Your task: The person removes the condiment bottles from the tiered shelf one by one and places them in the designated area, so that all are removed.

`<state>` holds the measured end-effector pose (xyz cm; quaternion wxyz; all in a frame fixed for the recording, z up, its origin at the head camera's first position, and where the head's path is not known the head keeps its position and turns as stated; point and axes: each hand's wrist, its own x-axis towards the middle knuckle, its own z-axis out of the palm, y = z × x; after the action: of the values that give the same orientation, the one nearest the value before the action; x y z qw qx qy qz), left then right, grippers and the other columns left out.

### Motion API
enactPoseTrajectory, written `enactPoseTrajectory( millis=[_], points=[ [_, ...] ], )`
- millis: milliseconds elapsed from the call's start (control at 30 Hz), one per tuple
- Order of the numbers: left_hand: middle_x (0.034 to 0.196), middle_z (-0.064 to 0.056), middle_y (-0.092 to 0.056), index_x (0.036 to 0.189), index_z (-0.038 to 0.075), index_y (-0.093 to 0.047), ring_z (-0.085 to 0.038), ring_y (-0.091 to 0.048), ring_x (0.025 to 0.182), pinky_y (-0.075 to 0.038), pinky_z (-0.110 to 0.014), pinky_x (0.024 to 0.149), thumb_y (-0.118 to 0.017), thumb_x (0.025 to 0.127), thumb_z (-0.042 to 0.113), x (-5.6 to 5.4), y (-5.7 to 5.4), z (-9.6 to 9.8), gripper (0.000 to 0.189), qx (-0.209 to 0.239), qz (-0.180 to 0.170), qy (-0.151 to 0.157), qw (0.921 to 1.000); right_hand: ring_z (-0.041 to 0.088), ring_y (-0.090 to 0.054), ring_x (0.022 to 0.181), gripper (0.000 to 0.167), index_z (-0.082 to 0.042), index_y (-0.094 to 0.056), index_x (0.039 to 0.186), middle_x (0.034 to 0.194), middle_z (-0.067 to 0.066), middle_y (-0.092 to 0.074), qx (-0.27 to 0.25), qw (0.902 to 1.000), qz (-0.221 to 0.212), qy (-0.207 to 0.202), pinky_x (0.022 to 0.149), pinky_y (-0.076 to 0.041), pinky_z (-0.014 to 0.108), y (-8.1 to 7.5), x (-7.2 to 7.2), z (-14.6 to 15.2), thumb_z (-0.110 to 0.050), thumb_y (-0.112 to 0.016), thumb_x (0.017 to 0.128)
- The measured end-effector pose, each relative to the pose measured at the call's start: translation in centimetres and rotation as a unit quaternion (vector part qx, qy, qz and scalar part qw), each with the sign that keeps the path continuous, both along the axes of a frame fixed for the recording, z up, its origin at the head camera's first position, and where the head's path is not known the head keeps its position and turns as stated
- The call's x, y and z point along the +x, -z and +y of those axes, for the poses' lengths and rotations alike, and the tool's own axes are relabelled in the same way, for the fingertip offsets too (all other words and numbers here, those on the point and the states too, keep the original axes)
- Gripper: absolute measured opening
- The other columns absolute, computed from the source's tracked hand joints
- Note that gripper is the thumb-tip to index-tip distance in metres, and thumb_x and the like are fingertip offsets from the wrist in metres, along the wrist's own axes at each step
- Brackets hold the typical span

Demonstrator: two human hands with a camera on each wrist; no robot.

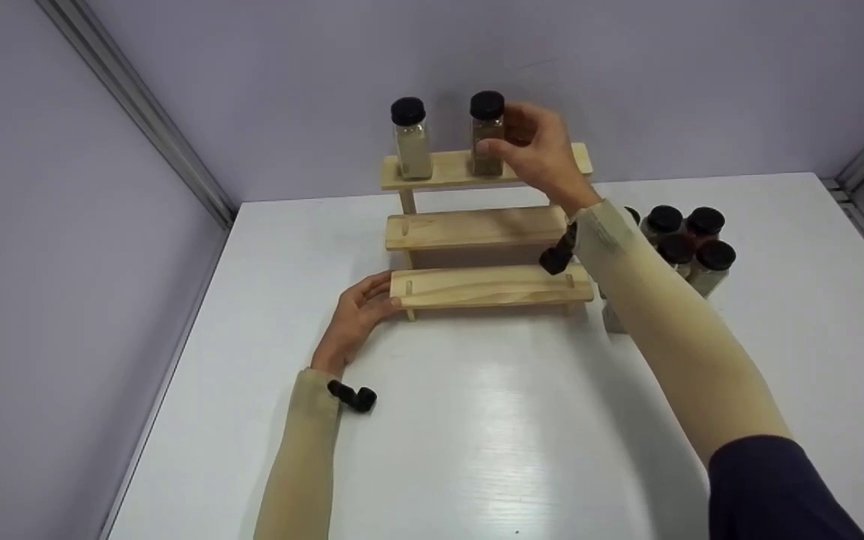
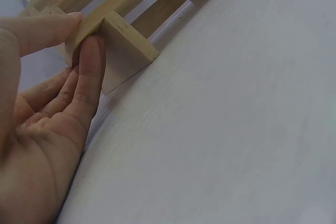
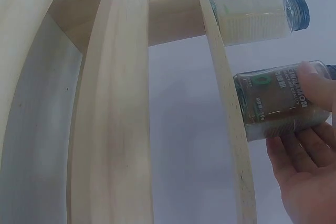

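Note:
A three-tier wooden rack (image 1: pixel 488 229) stands on the white table near the back wall. My right hand (image 1: pixel 544 146) grips a spice jar of brown powder (image 3: pixel 278 100), labelled cinnamon, with a black lid; its base is right at the top shelf. Left of it on that shelf stands a jar of pale powder (image 1: pixel 413 142), upright. My left hand (image 1: pixel 357 319) pinches the left end of the lowest shelf (image 2: pixel 86 30) between thumb and fingers. The middle shelf (image 1: pixel 477 229) and lowest shelf carry no jars.
Several black-lidded spice jars (image 1: pixel 715 259) stand grouped on the table right of the rack, partly hidden behind my right forearm. Behind the rack rises a pale wall (image 1: pixel 289 90), with a metal-framed side panel (image 1: pixel 64 262) at the left.

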<state>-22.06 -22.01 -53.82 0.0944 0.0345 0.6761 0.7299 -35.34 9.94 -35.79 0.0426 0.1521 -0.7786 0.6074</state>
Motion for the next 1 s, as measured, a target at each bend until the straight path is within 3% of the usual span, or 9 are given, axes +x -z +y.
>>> enactPoseTrajectory(
  millis=[167,433,767,1000],
  points=[
    [0.152,-0.020,-0.055,0.157,0.003,-0.050,-0.028,-0.064,0.129,-0.059,-0.032,0.106,-0.074,0.101,0.010,0.0,0.1,0.1,0.062,-0.006,0.003,0.001,1.0000,0.021,-0.068,0.122,0.055,-0.009,-0.067,0.143,0.135,0.011,-0.072,-0.010,0.9999,0.006,-0.002,0.110,-0.055,0.033,-0.1,0.3,0.3,-0.014,-0.087,0.092],
    [0.152,-0.020,-0.055,0.157,0.002,-0.049,-0.029,-0.062,0.132,-0.059,-0.030,0.105,-0.074,0.101,0.011,-0.3,0.1,-0.3,0.062,-0.018,0.016,0.003,0.9997,0.021,-0.072,0.115,0.049,-0.005,-0.071,0.137,0.128,0.014,-0.076,-0.039,0.9972,0.061,-0.017,0.107,-0.057,0.036,-1.1,0.8,0.7,-0.012,-0.087,0.091],
    [0.154,-0.022,-0.054,0.157,0.001,-0.049,-0.025,-0.065,0.127,-0.059,-0.030,0.105,-0.074,0.102,0.010,-0.6,0.4,-0.5,0.062,-0.011,0.015,0.005,0.9998,0.022,-0.073,0.114,0.051,-0.007,-0.072,0.136,0.127,0.013,-0.077,-0.032,0.9982,0.050,-0.010,0.106,-0.058,0.033,-2.0,1.9,2.1,-0.009,-0.089,0.089],
    [0.153,-0.021,-0.055,0.157,0.003,-0.050,-0.025,-0.065,0.126,-0.060,-0.030,0.103,-0.075,0.101,0.010,-0.8,0.3,-0.7,0.062,-0.014,0.023,0.006,0.9996,0.020,-0.073,0.114,0.048,-0.008,-0.074,0.134,0.125,0.011,-0.077,-0.015,0.9973,0.071,-0.009,0.107,-0.058,0.035,-2.2,2.6,3.5,-0.010,-0.089,0.089]
  ],
)
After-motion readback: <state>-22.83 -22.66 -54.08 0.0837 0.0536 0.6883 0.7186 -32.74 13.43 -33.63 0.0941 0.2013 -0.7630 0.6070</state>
